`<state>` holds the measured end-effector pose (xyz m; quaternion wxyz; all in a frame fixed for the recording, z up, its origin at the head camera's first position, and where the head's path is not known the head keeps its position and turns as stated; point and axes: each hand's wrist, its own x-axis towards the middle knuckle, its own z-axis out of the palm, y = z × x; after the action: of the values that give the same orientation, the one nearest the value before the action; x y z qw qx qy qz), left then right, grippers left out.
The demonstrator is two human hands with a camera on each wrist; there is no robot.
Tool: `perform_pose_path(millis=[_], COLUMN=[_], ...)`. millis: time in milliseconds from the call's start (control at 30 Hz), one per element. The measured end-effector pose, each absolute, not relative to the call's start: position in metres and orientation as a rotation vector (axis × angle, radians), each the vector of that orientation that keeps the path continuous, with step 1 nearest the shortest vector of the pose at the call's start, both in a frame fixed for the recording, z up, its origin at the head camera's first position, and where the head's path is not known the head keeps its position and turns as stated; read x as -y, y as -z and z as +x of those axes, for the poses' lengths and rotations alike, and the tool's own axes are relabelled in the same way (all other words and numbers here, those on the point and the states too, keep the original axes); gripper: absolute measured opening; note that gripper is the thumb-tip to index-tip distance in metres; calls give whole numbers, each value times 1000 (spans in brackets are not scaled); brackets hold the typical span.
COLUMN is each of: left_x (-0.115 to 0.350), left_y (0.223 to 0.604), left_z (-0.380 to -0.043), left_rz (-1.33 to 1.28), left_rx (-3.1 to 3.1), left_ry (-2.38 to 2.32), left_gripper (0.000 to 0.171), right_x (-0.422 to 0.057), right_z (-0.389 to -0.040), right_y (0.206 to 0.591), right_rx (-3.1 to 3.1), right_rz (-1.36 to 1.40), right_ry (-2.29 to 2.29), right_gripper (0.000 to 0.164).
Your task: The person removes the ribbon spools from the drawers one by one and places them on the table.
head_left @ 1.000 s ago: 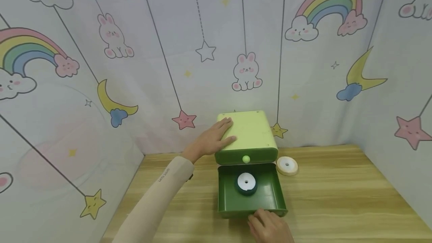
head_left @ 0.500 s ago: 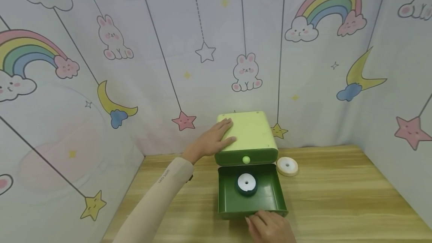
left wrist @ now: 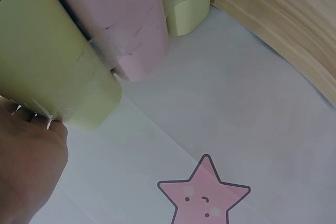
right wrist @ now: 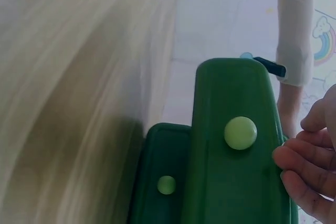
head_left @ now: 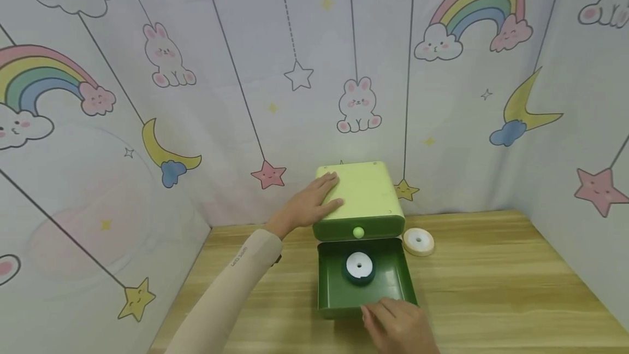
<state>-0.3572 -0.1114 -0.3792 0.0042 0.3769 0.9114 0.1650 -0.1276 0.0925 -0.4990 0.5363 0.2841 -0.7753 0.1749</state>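
A small drawer box [head_left: 361, 190] with a yellow-green top stands against the back wall. My left hand [head_left: 309, 201] rests on its top, fingers straight. In the left wrist view that hand [left wrist: 31, 156] lies along the yellow-green shell. Below the closed green drawer front, a dark green drawer [head_left: 339, 294] is pulled out. A dark ribbon roll [head_left: 359, 266] with a white centre lies inside. My right hand [head_left: 400, 326] is at the drawer's front rim. In the right wrist view, its loosely bent fingers [right wrist: 310, 166] are beside the top edge, away from the round knob [right wrist: 240, 133].
A cream ribbon roll [head_left: 418, 241] lies on the wooden table [head_left: 491, 283], right of the box. A printed curtain wall [head_left: 221, 97] encloses the back and sides. The left wrist view shows a pink tier [left wrist: 126, 19] in the box. Another knobbed drawer [right wrist: 166, 185] sits lower.
My right hand has shifted slightly right and up at the drawer's rim, covering more of its right front corner. My left hand, the drawer and both rolls have stayed put.
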Motion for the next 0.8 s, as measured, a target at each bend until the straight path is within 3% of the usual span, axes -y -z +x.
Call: perform_pose_path(millis=[633,800], left_x=[110,110], left_y=[382,382], left_z=[-361,-361], left_rz=[1181,1173], left_rx=[-2859,-2862], left_ry=[-550,-553], left_gripper=[79,78], right_x=[-105,-110], right_z=[-145,-152], right_y=[455,445], right_rx=[1956,2037], right_rz=[741,764], right_ry=[-416,-380], right_gripper=[44,35])
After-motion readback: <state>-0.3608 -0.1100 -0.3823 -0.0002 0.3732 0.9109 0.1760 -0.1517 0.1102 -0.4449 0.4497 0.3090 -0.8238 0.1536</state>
